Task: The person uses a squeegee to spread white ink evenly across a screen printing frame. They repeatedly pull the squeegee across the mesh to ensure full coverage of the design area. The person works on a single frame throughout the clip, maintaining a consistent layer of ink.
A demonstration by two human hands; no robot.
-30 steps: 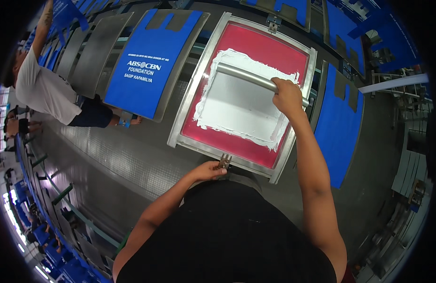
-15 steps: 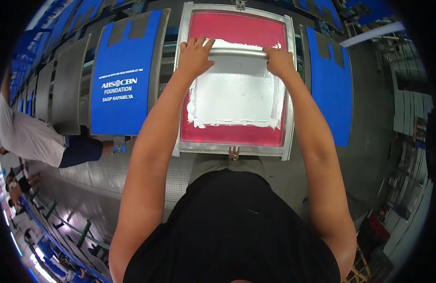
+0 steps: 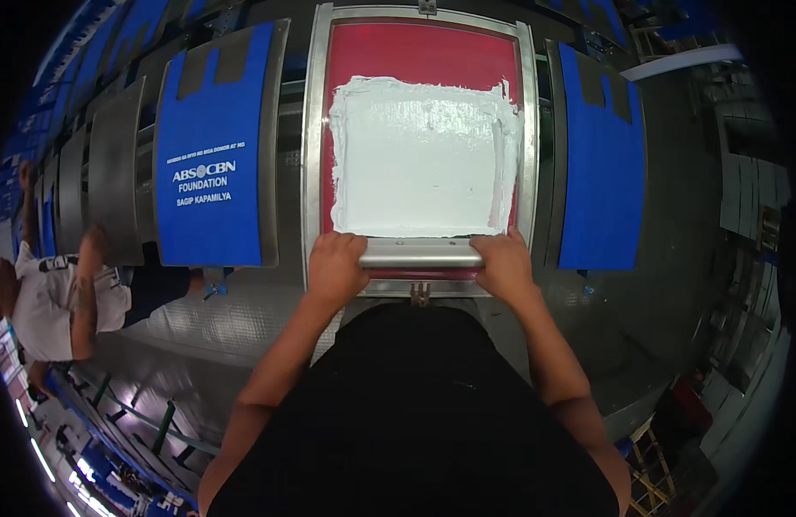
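A silver-edged printing screen lies in front of me, its mesh pinkish red. White ink covers a broad square on the mesh, with thick ridges along its sides and far edge. Across the near end of the ink lies a metal squeegee. My left hand is wrapped round its left end, and my right hand grips the right end. The squeegee's blade is mostly hidden under its holder. What lies beneath the screen cannot be seen.
Left of the screen, a blue fabric piece with white print lies on a grey board; more bare boards follow. Another blue piece lies to the right. A metal bracket sits at the screen's near edge. Another person stands at left.
Both hands have drawn the squeegee from the far part of the screen to its near end. White ink now spans the square behind it. The person at left has raised an arm.
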